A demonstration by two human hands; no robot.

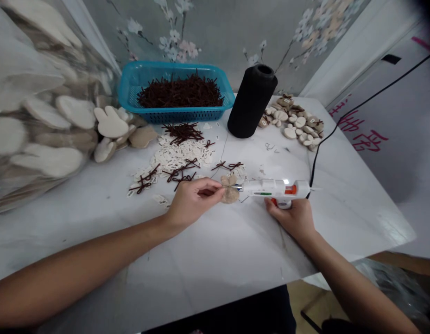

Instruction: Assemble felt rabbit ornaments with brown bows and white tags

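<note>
My left hand (196, 199) pinches at the left edge of a small tan fuzzy rabbit-shaped piece (230, 195), thumb against forefinger. A thin dark line runs from the fingertips across the piece; whether it is thread I cannot tell. My right hand (294, 218) is wrapped round the handle of a white hot glue gun (267, 187) with orange parts. The gun lies level, its metal nozzle pointing left and over the rabbit piece. Just beyond are dark brown bows (232, 165) and a spread pile of small white printed labels (176, 155).
A blue basket (176, 113) of brown bows stands at the back, beside a black thread cone (251, 102). Finished-looking rabbit pieces (298, 123) lie back right. A clear bag (44, 116) of rabbit shapes fills the left. A black cable (326, 139) hangs at right.
</note>
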